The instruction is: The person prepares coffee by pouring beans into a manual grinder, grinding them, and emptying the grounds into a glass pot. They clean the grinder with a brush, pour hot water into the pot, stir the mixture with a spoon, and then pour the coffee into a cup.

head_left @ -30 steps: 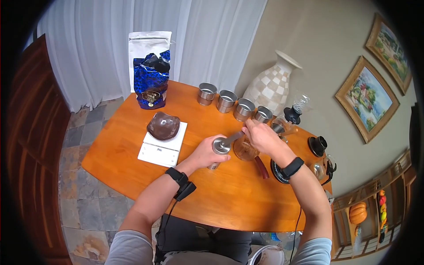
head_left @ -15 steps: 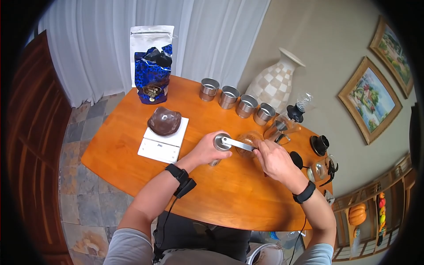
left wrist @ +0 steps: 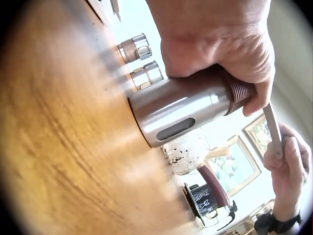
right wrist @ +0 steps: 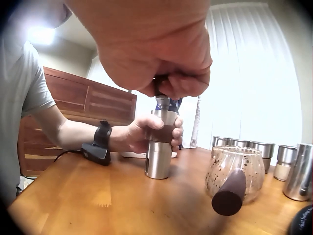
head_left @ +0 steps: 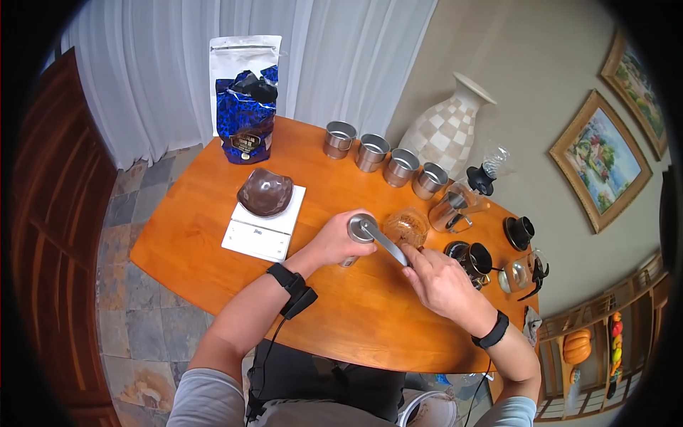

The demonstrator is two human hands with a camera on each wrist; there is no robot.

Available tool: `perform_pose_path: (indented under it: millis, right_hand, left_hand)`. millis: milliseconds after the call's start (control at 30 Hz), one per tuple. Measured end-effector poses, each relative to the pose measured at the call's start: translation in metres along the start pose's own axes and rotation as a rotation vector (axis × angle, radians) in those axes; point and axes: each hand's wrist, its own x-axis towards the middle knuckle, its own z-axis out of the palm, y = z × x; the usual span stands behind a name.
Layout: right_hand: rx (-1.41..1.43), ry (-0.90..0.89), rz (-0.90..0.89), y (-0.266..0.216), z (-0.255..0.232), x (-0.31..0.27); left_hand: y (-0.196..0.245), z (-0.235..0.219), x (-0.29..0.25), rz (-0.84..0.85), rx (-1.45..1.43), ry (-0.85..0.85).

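My left hand (head_left: 338,240) is wrapped around a steel manual coffee grinder (right wrist: 159,159), at its brown band. The grinder stands upright on the wooden table, a slot window (left wrist: 176,129) low on its side. From its cap a metal crank arm (head_left: 385,245) reaches out toward the right. My right hand (head_left: 448,285) grips the dark knob at the crank's end, fingers curled over it in the right wrist view. Just right of the grinder sits a glass pot (right wrist: 250,169) with dark specks inside and a dark red handle (left wrist: 214,185).
A brown bowl (head_left: 265,192) rests on a white scale (head_left: 257,242) to the left, with a blue-and-white bag (head_left: 245,117) behind. Several steel cups (head_left: 373,152) line the back near a checkered vase (head_left: 445,128). Glass and black coffee ware (head_left: 519,233) stands at right.
My right hand has swung the crank clockwise, from pointing back right to pointing front right. The left hand keeps its hold on the grinder, which stays in place.
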Motion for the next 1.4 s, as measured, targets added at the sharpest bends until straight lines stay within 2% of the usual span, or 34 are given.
perform_pose_path:
  millis: [100,200,400,533,633,700,933,1233,1333,1400]
  right_hand:
    - [0.033,0.002,-0.069,-0.012,0.0,0.001]
    - [0.06,0.016,-0.218,-0.026,0.007,0.006]
    - [0.025,-0.023,-0.31,-0.043,0.009,0.028]
    - [0.037,0.014,-0.346,-0.053,0.019,0.047]
    - [0.037,0.019,-0.423,-0.058,0.03,0.063]
    - [0.041,0.085,-0.467,-0.061,0.037,0.072]
    - [-0.009,0.144,-0.424,-0.067,0.052,0.107]
    - [-0.024,0.193,-0.433,-0.046,0.068,0.156]
    - [-0.042,0.225,-0.348,-0.025,0.067,0.174]
    - [-0.007,0.08,-0.212,-0.007,0.057,0.179]
  left_hand:
    - [-0.004,0.001,0.002,0.048,0.022,0.009]
    - [-0.008,0.002,0.004,0.085,0.021,0.017]
    - [-0.001,0.002,0.002,0.025,0.078,0.056]
    - [-0.005,0.001,0.004,0.021,0.093,0.047]
    - [-0.006,0.0,0.004,0.002,-0.016,0.017]
    - [-0.002,-0.001,0.002,-0.025,-0.046,0.0]
    - [-0.013,0.0,-0.009,0.048,-0.001,-0.016]
    - [-0.02,0.009,-0.005,0.205,0.061,0.003]
    - [-0.013,0.012,0.0,0.14,0.013,-0.036]
    - [-0.001,0.009,0.002,-0.01,-0.048,-0.099]
